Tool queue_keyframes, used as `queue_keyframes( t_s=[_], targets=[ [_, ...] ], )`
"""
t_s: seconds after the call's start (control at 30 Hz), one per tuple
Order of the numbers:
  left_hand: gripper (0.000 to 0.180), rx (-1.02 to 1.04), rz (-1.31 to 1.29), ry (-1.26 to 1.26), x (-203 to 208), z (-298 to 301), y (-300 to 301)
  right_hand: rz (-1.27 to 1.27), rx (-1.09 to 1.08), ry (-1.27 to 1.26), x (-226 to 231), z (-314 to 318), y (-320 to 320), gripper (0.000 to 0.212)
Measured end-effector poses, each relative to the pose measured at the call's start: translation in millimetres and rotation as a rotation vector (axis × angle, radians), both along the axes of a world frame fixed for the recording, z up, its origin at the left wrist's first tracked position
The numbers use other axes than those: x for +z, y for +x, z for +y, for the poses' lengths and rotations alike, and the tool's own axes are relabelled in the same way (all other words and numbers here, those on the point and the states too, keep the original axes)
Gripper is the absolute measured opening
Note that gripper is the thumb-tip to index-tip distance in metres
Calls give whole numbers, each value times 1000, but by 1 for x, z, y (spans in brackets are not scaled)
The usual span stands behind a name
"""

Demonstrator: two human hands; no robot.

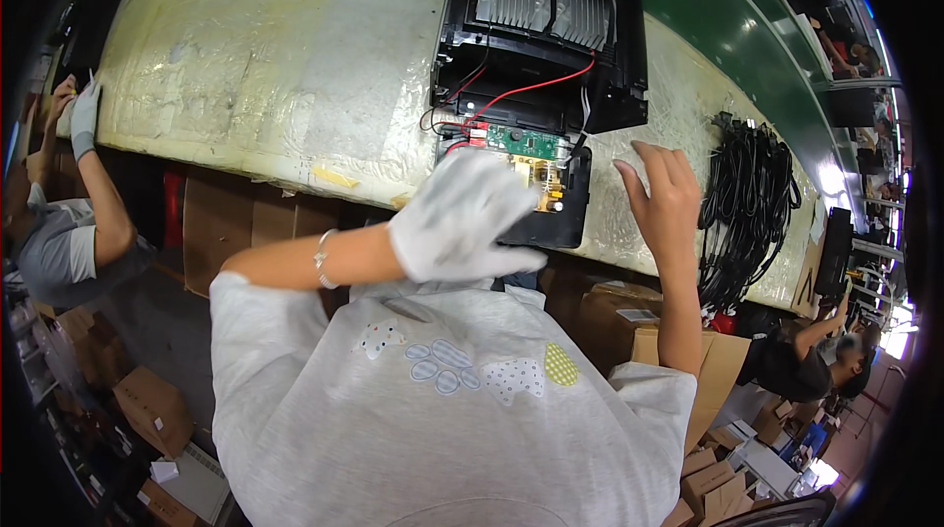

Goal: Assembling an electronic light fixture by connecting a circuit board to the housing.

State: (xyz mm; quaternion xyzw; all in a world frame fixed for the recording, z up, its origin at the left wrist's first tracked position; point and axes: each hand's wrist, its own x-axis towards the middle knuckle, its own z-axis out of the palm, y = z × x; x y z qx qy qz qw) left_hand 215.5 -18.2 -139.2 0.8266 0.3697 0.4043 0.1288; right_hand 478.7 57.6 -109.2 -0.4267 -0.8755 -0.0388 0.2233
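Observation:
A black device housing (536, 65) lies opened on the bench in front of me, with finned metal heat sinks (541, 1) inside. Red and black wires run from it to a green circuit board (526, 141), beside a yellowish board (544, 180) in a black cover (573, 217). My left hand (467, 212), in a white glove, passes over the near edge of these boards and hides part of them. It is slightly blurred, its thumb apart from the fingers, and nothing shows in it. Bare, my right hand (666, 188) is raised right of the cover, fingers apart and holding nothing.
A heap of black cables (749, 203) lies on the bench (265, 65) to my right. Cardboard boxes (615, 321) stand under its near edge. One person (69, 232) works at the far left, another (806, 360) at the right. A green panel (728, 16) runs along the back.

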Motion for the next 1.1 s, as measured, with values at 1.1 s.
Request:
queue_keyframes(
  t_s=[1.1],
  targets=[
    [40,-154,-218,-282,-24,50,-23,-131,542,-689,68,53,-91,24]
  ],
)
